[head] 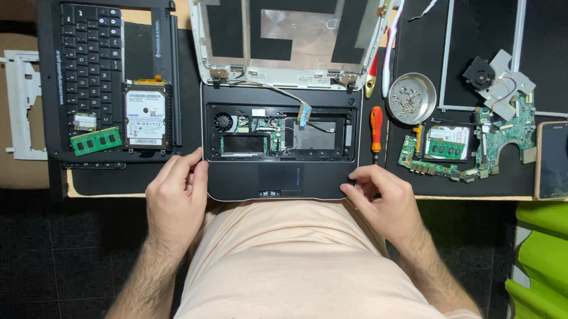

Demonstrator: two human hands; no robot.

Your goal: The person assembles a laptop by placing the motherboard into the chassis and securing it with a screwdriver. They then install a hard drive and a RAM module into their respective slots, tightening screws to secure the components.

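Laptop base (pixel 284 172), keyboard removed, internals exposed, at the surface's near edge. Left to right: detached keyboard (pixel 91 59) bearing drive (pixel 145 116) and memory stick (pixel 96 141); left hand (pixel 176 196) gripping base's left corner; right hand (pixel 381 197) pinching its right corner; screwdriver (pixel 375 131); screw dish (pixel 411 98); bare board (pixel 481 141). Step judged: steadying the base; next move needs a firm two-corner hold.
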